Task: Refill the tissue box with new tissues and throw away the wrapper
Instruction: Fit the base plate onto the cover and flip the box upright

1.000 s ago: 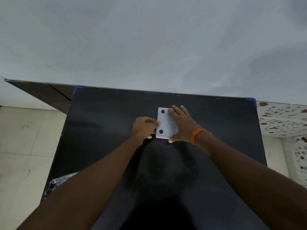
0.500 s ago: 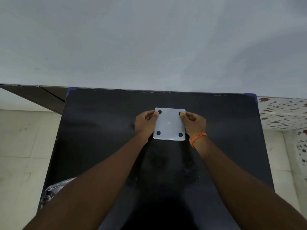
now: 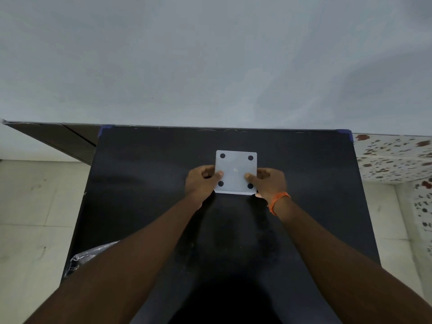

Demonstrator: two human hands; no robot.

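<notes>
- Your left hand (image 3: 203, 181) and right hand (image 3: 268, 181) grip the white tissue box (image 3: 236, 171), thumbs on its four-dotted face.
- The box sits between your fingers, on the black table (image 3: 140, 183).

The square white box base of smooth plastic (image 3: 236, 170), with a soft matt sheen, carries four small black round pads, which look like rubber. It rests on the black table top (image 3: 145, 183), a matt surface with faint dusty smears. On the wrist just beside the base sits an orange thread band (image 3: 278, 202), woven and dull. Far left of the base, low down, crinkled clear plastic wrap (image 3: 93, 256) shines glossy.
</notes>
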